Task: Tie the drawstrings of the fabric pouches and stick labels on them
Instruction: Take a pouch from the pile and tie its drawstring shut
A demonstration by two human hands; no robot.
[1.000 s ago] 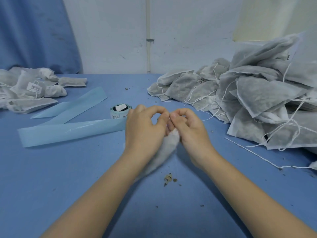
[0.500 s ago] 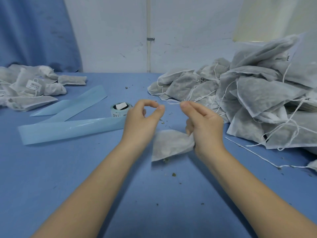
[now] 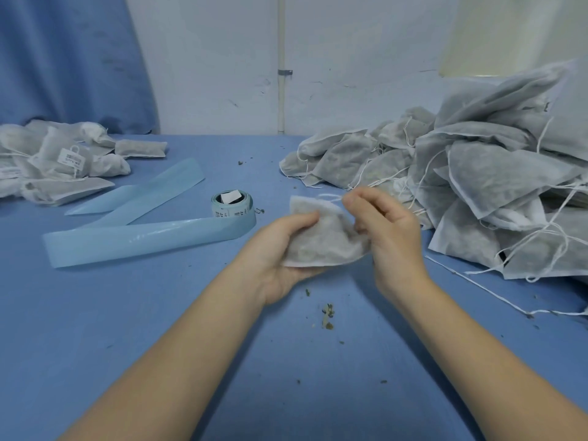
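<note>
A small grey-white fabric pouch (image 3: 321, 240) is held just above the middle of the blue table (image 3: 159, 313). My left hand (image 3: 276, 249) cups it from below, thumb curled over its left side. My right hand (image 3: 381, 224) pinches the white drawstring (image 3: 331, 197) at the pouch's top right. A label roll (image 3: 231, 206) stands left of the pouch, with its pale blue backing strip (image 3: 143, 238) trailing leftward across the table.
A big heap of untied pouches (image 3: 477, 186) with loose strings fills the right side. Finished pouches (image 3: 63, 163), one with a white label, lie at the far left. Dried herb crumbs (image 3: 327, 313) dot the cloth below my hands. A white wall rises behind.
My hands were pulling the string ends apart above the pouch. Now my left hand has dropped under the pouch and holds it, while the right keeps the drawstring near the top.
</note>
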